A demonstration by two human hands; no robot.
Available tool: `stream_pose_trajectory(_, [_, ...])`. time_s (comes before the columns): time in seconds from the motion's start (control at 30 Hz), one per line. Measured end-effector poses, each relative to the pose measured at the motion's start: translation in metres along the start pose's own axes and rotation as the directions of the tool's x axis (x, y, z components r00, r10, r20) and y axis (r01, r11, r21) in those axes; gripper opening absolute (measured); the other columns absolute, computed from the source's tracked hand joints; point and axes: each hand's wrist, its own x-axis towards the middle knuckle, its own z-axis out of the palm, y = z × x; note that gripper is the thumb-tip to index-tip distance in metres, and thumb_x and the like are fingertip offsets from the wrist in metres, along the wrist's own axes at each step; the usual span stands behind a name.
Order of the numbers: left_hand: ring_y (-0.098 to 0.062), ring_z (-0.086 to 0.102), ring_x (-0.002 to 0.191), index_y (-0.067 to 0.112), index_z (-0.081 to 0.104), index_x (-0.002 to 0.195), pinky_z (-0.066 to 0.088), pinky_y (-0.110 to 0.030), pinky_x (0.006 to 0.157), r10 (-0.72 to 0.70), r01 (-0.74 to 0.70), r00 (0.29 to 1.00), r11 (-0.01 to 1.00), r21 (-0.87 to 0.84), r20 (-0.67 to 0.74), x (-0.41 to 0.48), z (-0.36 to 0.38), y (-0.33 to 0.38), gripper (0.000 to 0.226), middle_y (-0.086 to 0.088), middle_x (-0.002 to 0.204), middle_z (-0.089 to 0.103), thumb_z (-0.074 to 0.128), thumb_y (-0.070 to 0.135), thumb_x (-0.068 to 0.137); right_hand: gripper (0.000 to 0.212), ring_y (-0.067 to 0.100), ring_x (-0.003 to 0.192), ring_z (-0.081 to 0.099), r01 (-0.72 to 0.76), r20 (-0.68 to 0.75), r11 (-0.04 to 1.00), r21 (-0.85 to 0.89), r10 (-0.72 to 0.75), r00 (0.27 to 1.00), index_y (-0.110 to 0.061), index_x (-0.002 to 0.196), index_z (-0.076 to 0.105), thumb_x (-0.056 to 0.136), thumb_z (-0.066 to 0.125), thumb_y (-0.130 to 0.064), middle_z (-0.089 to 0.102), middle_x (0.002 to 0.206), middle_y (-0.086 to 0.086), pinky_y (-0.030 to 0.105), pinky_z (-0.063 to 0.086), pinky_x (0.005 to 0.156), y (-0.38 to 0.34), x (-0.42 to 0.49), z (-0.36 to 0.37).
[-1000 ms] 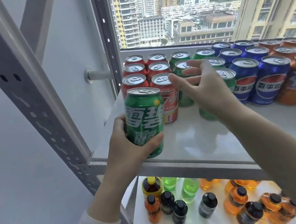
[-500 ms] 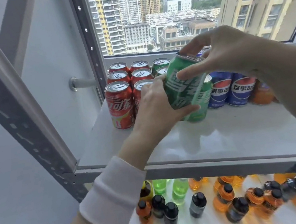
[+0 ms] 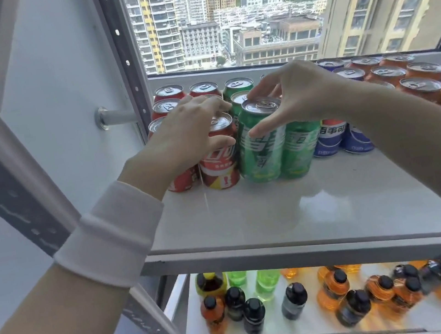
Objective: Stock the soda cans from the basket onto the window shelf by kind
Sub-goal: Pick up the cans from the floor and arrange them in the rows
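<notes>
My right hand [image 3: 308, 92] arched over the near green Sprite can [image 3: 262, 148], thumb on its label, grip uncertain; my left hand [image 3: 183, 138], fingers relaxed, was over red Coca-Cola cans [image 3: 221, 163].

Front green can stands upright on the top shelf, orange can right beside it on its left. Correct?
No. Head view: the front green can stands upright on the top shelf, but a red can, not orange, is beside it on its left.
</notes>
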Motion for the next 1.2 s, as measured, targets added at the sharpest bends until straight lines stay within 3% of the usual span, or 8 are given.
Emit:
stream_pose_trajectory(0.13, [-0.015,0.049,0.117,0.02,0.045,0.129,0.039,-0.031,0.1,0.006,0.005,0.996,0.991,-0.132,0.087,0.006,-0.009,-0.005,0.064,0.002,0.122,0.058,0.075,0.029,0.074,0.066,0.004,0.091,0.051,0.02,0.012,0.999,-0.04,-0.019,1.0,-0.016,0.117,0.064,0.059,0.081,-0.043,0.065,0.114,-0.004,0.007,0.033,0.06,0.004,0.005,0.01])
stream_pose_trajectory(0.3, [-0.008,0.049,0.113,0.025,0.042,0.131,0.036,-0.022,0.092,0.023,-0.002,0.992,0.987,-0.16,0.127,0.009,-0.013,-0.009,0.067,0.008,0.12,0.057,0.076,0.029,0.073,0.066,0.006,0.09,0.05,0.035,-0.039,0.993,-0.109,-0.039,0.998,-0.01,0.115,0.065,0.061,0.08,-0.046,0.065,0.113,-0.001,0.018,0.035,0.075,0.005,0.008,0.018])
stream_pose_trajectory(0.57, [-0.007,0.046,0.118,0.027,0.042,0.131,0.039,-0.028,0.1,0.023,0.0,0.986,0.991,-0.135,0.165,0.008,-0.016,-0.007,0.073,0.007,0.126,0.054,0.075,0.044,0.068,0.073,0.017,0.096,0.055,0.061,-0.11,0.975,-0.213,-0.086,0.99,-0.005,0.11,0.065,0.061,0.073,-0.058,0.065,0.11,0.006,0.031,0.046,0.086,0.01,0.012,0.027])
stream_pose_trajectory(0.67, [-0.014,0.039,0.126,0.027,0.04,0.134,0.036,-0.035,0.104,0.04,-0.031,0.987,0.998,-0.056,0.156,0.011,-0.011,0.001,0.08,0.004,0.131,0.051,0.072,0.052,0.065,0.077,0.017,0.11,0.049,0.101,-0.07,0.973,-0.206,-0.117,0.991,-0.011,0.122,0.058,0.063,0.07,-0.059,0.058,0.119,0.004,0.024,0.037,0.087,0.014,0.008,0.022])
stream_pose_trajectory(0.77, [-0.019,0.035,0.129,0.024,0.038,0.136,0.029,-0.033,0.105,0.066,-0.067,0.985,0.998,0.005,0.157,0.014,-0.003,0.011,0.079,0.0,0.137,0.045,0.071,0.05,0.069,0.079,0.015,0.115,0.043,0.08,-0.086,0.978,-0.193,-0.098,0.991,-0.02,0.128,0.051,0.062,0.065,-0.06,0.053,0.122,0.001,0.026,0.032,0.092,0.03,-0.005,0.0])
stream_pose_trajectory(0.9, [-0.021,0.039,0.129,0.022,0.038,0.137,0.03,-0.035,0.105,0.098,-0.108,0.985,0.992,0.066,0.143,0.021,0.007,0.024,0.076,-0.001,0.139,0.045,0.068,0.051,0.073,0.072,0.016,0.111,0.049,-0.031,-0.047,0.978,-0.205,0.022,0.999,-0.022,0.125,0.055,0.063,0.07,-0.053,0.052,0.118,0.0,0.027,0.036,0.09,0.058,-0.023,-0.013])
stream_pose_trajectory(1.03, [-0.019,0.042,0.125,0.022,0.041,0.135,0.032,-0.031,0.098,0.076,-0.08,0.985,0.997,0.022,0.153,0.027,0.01,0.03,0.073,0.001,0.139,0.044,0.068,0.05,0.073,0.058,0.02,0.112,0.054,-0.04,-0.102,0.982,-0.184,0.021,0.995,-0.02,0.118,0.061,0.068,0.075,-0.044,0.059,0.121,0.002,0.028,0.033,0.089,0.065,-0.024,-0.005])
stream_pose_trajectory(1.2, [-0.019,0.042,0.125,0.02,0.042,0.136,0.031,-0.027,0.096,0.074,-0.075,0.984,0.997,-0.004,0.163,0.026,0.008,0.032,0.073,-0.002,0.138,0.045,0.07,0.047,0.073,0.041,0.018,0.092,0.063,-0.061,-0.104,0.995,-0.084,0.053,0.993,-0.02,0.105,0.066,0.069,0.077,-0.037,0.059,0.096,-0.009,0.023,0.035,0.075,0.067,-0.028,-0.014])
